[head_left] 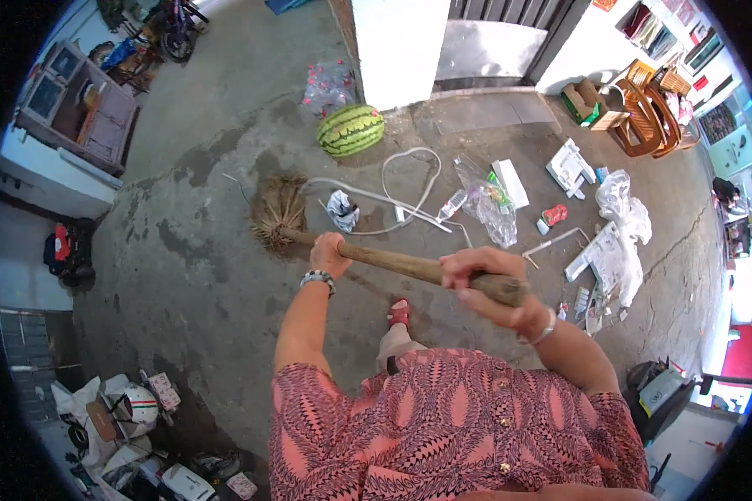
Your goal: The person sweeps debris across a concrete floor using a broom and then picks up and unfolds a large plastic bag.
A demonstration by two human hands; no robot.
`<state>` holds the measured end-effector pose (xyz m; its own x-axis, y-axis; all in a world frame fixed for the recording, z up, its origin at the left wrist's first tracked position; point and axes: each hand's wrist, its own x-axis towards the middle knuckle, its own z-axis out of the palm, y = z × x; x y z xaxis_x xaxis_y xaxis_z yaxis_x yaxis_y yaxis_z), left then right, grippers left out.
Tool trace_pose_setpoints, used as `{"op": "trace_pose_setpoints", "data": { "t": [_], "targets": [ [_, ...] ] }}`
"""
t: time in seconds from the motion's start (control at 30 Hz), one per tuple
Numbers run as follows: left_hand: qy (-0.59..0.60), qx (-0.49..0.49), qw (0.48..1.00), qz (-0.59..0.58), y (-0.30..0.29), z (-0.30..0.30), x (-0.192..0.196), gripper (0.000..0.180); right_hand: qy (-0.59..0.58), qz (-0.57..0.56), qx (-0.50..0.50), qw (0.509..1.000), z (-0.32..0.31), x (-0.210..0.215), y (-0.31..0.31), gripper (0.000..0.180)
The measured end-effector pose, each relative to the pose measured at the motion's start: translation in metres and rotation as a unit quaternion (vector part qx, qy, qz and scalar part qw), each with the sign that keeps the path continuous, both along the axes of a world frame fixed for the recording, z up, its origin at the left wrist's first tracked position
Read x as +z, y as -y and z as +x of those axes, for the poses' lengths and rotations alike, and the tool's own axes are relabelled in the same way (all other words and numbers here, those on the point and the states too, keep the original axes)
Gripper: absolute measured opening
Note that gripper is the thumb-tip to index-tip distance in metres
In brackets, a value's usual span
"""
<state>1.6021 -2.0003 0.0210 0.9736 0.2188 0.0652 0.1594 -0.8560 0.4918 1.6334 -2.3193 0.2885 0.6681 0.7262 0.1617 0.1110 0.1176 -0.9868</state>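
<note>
I hold the broom [393,260] in both hands: left hand [329,253] wraps the wooden handle low, right hand [486,284] clamps its near end. Its bristles rest on the concrete floor [192,275], left of a crumpled wrapper [341,209]; a watermelon [350,129] lies farther off

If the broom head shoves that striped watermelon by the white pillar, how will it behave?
The watermelon looks rounded and large beside the straw broom head, so it is probably heavy and would resist soft bristles. Its curved shape suggests it may roll rather than slide on the concrete floor. The rind looks smooth, so bristles could slip off.
</note>
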Motion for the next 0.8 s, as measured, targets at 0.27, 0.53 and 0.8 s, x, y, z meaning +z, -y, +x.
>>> {"op": "trace_pose_setpoints", "data": {
  "t": [0.27, 0.53, 0.8],
  "targets": [
    [0.01, -0.207, 0.973, -0.099, 0.084, 0.058, 0.017, 0.016, 0.009, 0.014, -0.178, 0.984, 0.009, 0.051, 0.069, 0.019],
    [0.029, -0.415, 0.893, -0.171, 0.33, 0.112, 0.075, 0.022, 0.182, -0.093, -0.383, 0.901, -0.068, 0.151, 0.177, 0.026],
    [0.057, -0.481, 0.835, -0.26, 0.459, 0.136, 0.065, 0.011, 0.349, -0.264, -0.372, 0.819, -0.082, 0.137, 0.171, 0.033]
  ]
}}
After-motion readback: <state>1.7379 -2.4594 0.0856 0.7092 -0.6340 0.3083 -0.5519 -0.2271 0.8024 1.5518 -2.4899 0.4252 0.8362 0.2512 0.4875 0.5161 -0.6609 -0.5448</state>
